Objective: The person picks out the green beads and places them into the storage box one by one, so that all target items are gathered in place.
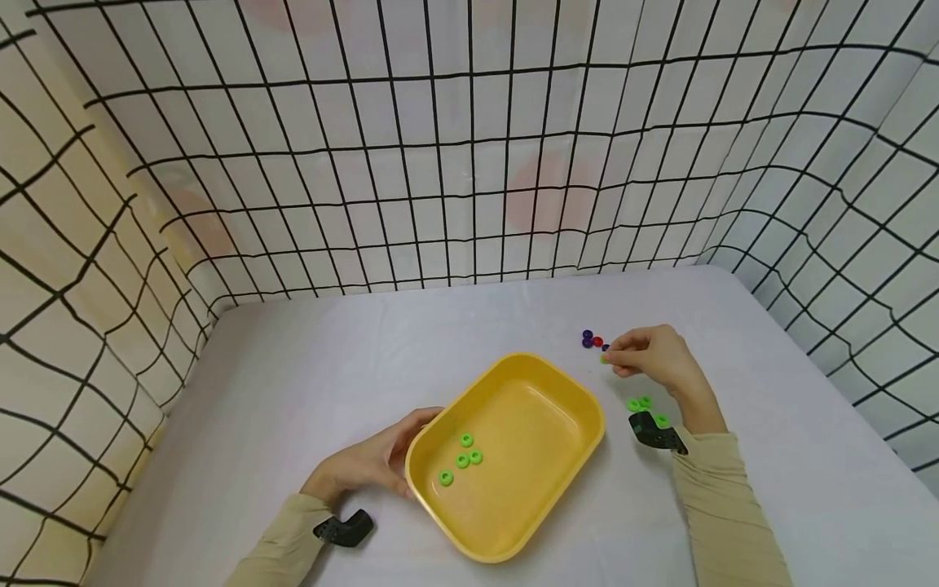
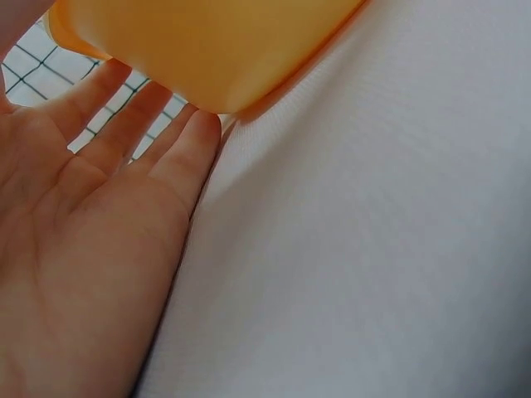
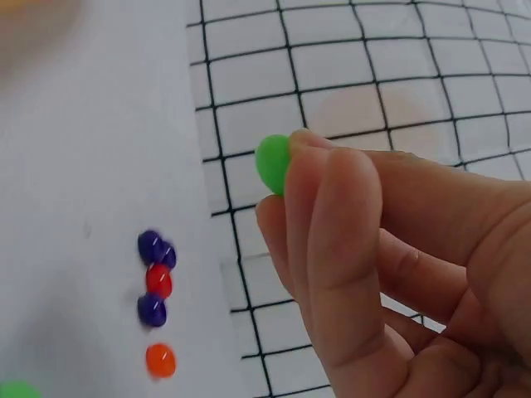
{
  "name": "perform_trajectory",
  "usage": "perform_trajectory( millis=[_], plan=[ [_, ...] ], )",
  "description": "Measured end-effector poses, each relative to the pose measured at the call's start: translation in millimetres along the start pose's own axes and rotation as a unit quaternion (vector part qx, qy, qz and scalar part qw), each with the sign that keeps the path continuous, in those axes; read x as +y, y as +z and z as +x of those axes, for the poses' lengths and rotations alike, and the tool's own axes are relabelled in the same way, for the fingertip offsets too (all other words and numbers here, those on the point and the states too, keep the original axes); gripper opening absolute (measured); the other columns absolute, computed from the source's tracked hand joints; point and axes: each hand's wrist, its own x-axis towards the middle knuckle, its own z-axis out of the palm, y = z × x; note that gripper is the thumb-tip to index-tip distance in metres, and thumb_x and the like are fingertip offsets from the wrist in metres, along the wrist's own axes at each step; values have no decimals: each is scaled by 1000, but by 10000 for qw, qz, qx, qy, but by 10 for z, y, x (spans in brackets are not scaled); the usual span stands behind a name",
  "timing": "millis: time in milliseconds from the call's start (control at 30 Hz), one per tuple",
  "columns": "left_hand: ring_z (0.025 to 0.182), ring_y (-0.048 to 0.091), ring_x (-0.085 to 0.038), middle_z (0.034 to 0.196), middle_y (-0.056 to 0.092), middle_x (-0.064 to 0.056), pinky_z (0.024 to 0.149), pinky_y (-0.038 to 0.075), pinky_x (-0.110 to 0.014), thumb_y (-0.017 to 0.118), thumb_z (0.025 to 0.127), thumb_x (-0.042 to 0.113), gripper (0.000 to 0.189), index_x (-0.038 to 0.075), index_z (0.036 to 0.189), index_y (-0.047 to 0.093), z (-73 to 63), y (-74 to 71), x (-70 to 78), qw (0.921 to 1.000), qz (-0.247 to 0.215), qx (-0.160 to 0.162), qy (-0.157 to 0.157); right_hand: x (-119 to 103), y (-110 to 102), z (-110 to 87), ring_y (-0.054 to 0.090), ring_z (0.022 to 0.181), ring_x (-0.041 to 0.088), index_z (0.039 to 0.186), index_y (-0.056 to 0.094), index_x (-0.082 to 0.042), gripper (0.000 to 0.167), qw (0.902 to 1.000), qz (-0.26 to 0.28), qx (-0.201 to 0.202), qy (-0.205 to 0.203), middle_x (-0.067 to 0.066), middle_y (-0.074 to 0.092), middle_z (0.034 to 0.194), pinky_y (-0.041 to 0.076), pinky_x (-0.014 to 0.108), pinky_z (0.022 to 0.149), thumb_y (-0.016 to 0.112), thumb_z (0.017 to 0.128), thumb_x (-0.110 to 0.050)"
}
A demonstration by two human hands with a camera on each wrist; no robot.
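A yellow plastic tub [image 1: 506, 456] stands at a slant on the table, with several green beads [image 1: 463, 461] lying inside toward its left end. My left hand [image 1: 377, 456] holds the tub's left end, thumb on the near side and fingers along the far side. In the left wrist view, the fingertips [image 2: 203, 128] meet the tub's outer wall [image 2: 216, 50]. To the right of the tub, my right hand [image 1: 653, 359] pinches one green bead [image 3: 272, 164] between thumb and fingertips, raised in the right wrist view.
Beyond the right hand lie dark purple beads [image 3: 153, 309], a red bead [image 1: 597, 342] and an orange bead [image 3: 161, 360]. Several green beads [image 1: 645, 403] rest beside the right wrist. Black wire mesh [image 1: 469, 163] walls the back and both sides of the white table [image 1: 330, 350].
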Motion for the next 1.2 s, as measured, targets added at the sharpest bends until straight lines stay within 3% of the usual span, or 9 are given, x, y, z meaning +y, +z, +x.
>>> perform_trajectory(
  millis=[333, 500, 700, 900, 1100, 1200],
  plan=[
    [137, 36, -28, 155, 34, -16, 114, 27, -35, 84, 77, 27, 101, 14, 155, 22, -10, -8, 17, 10000, 12, -9, 30, -276, 160, -60, 69, 69, 15, 107, 66, 13, 35, 9945, 671, -307, -744, 16, 73, 93, 59, 28, 70, 74, 89, -15],
    [138, 37, -27, 155, 34, -15, 114, 27, -34, 84, 77, 27, 101, 13, 155, 22, -15, 11, -4, 10000, -42, -11, 30, -465, 334, -14, 68, 68, 17, 101, 68, 11, 27, 9909, 721, -604, -964, 10, 72, 84, 59, 32, 70, 74, 88, -11],
    [138, 36, -28, 155, 34, -15, 115, 26, -38, 85, 76, 29, 102, 14, 155, 23, -32, 1, -2, 10000, -39, 61, -2, -840, 604, 129, 68, 67, 23, 92, 71, 5, 17, 9856, 339, -994, -1324, 12, 70, 76, 59, 33, 67, 73, 89, -12],
    [140, 35, -24, 158, 32, -9, 116, 23, -38, 85, 77, 30, 100, 20, 155, 23, -14, -22, 23, 9998, 50, 56, -168, -1149, 933, 140, 65, 59, 15, 82, 73, -1, 9, 9785, -461, -1332, -1505, 8, 69, 71, 58, 31, 63, 74, 87, -8],
    [140, 35, -24, 157, 34, -11, 116, 24, -32, 86, 76, 30, 102, 19, 155, 22, -4, -15, 49, 9999, 107, 11, -125, -1208, 1283, 101, 62, 51, 13, 73, 73, -4, 11, 9648, -1113, -1745, -1621, 3, 65, 59, 56, 29, 56, 76, 84, -6],
    [140, 35, -23, 157, 34, -8, 116, 22, -33, 86, 77, 29, 100, 22, 155, 23, -6, -8, 66, 9997, 113, -6, -237, -1177, 1402, 71, 61, 47, 11, 67, 72, -4, 16, 9534, -1542, -1983, -1671, 0, 62, 53, 53, 26, 52, 77, 82, -4]
  ],
)
